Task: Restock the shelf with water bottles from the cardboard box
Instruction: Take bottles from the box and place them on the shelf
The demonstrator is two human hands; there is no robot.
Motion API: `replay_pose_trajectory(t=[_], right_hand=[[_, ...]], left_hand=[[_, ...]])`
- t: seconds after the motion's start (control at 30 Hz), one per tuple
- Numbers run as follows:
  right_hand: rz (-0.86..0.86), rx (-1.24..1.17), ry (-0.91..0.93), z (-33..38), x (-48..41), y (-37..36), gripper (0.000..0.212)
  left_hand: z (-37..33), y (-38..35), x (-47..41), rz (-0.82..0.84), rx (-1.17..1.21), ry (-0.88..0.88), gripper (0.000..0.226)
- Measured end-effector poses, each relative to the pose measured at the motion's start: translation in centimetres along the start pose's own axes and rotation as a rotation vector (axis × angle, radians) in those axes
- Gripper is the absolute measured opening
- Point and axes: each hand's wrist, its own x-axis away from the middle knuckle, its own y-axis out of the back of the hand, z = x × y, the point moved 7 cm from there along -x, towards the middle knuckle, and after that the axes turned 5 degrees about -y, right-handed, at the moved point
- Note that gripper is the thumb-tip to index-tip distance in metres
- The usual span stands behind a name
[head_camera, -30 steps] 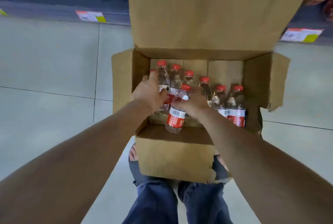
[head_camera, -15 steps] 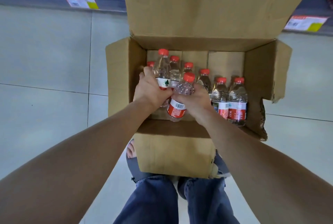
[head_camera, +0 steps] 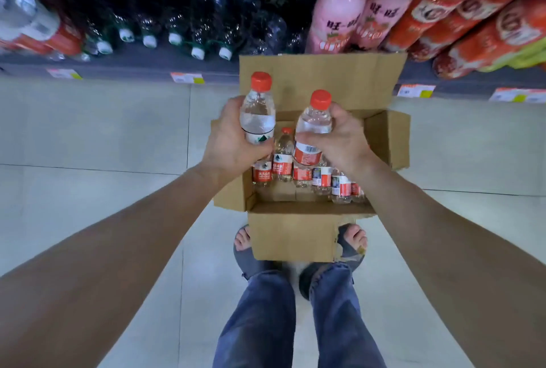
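Water bottles: one in left hand (head_camera: 233, 143), one in right hand (head_camera: 339, 140), each clamped mid-body above cardboard box (head_camera: 292, 240) on the floor; more inside. Likely light, stiff, slick plastic; hold at label.

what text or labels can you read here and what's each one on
"旺旺": pink drink bottles on the shelf.
Red labels on the water bottles in the cardboard box: Chinese characters, too blurred to read.
Barcode on the bottle in the right hand: digits too small.
Shelf price tags: blurred, unreadable.
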Motion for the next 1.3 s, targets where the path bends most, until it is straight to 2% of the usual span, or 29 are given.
replay_pose_trajectory(t=[0.1, 0.37, 0.47, 0.57, 0.7, 0.97, 1.17, 1.3], right_hand=[[-0.021, 0.019, 0.079, 9.2, 5.4, 1.8, 0.049], [-0.075, 0.148, 0.350, 31.0, 23.8, 4.1, 0.038], [-0.114, 0.177, 0.447, 36.8, 30.0, 4.1, 0.040], [-0.082, 0.220, 0.539, 41.6, 35.8, 3.5, 0.039], [-0.041, 0.252, 0.664, 46.7, 44.7, 1.9, 0.044], [0.060, 0.355, 0.812, 55.6, 61.4, -4.2, 0.062], [0.097, 0.326, 0.881, 60.9, 69.7, -11.7, 0.072], [0.132, 0.299, 0.917, 64.0, 71.9, -18.9, 0.059]], left_hand=[[-6.4, 6.3, 2.2, -0.016, 0.010, -0.060, 0.070], [-23.3, 23.7, 10.8, -0.109, -0.024, -0.269, 0.071], [-28.2, 29.5, 14.4, -0.139, -0.019, -0.351, 0.069], [-31.7, 35.0, 18.4, -0.212, -0.003, -0.394, 0.068], [-35.8, 41.8, 25.4, -0.306, -0.049, -0.465, 0.080], [-40.5, 55.6, 40.4, -0.459, -0.028, -0.609, 0.085], [-39.4, 65.4, 47.5, -0.550, -0.034, -0.629, 0.093], [-36.2, 72.2, 49.1, -0.555, -0.050, -0.642, 0.098]])
